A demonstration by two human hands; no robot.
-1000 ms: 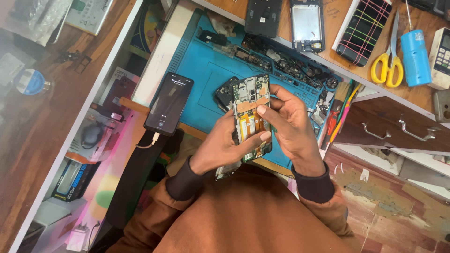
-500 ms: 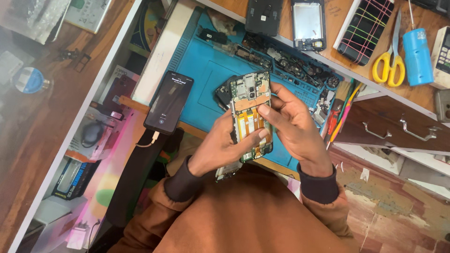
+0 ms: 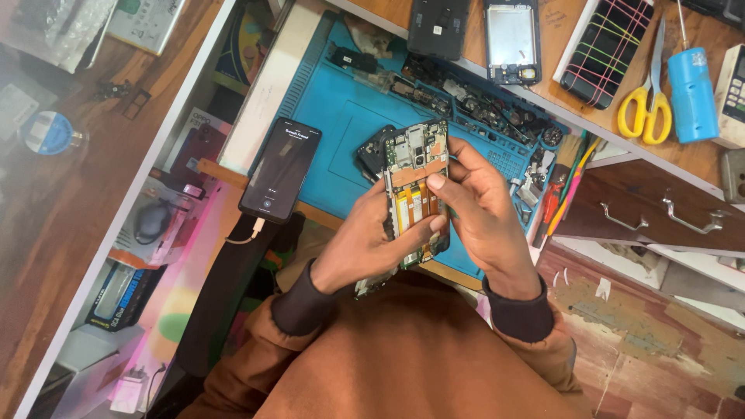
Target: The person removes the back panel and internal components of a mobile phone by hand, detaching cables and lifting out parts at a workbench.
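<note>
An opened phone (image 3: 417,167) with its back off shows a circuit board on top and orange flex strips over the middle. My left hand (image 3: 365,244) grips its lower left side from beneath, thumb across the lower edge. My right hand (image 3: 485,213) holds the right side, with its thumb pressed on the flex strips near the centre. The phone is held above the near edge of a blue work mat (image 3: 341,109).
A black phone (image 3: 279,169) on a charging cable lies at the mat's left edge. Small parts and screws line the mat's far side. Beyond lie a phone frame (image 3: 512,39), a black phone back (image 3: 438,27), a banded screen (image 3: 609,50), yellow scissors (image 3: 648,101) and a blue cylinder (image 3: 692,93). A drawer (image 3: 652,221) stands at the right.
The hands and the opened phone have barely shifted. My right thumb has slid slightly across the flex strips.
</note>
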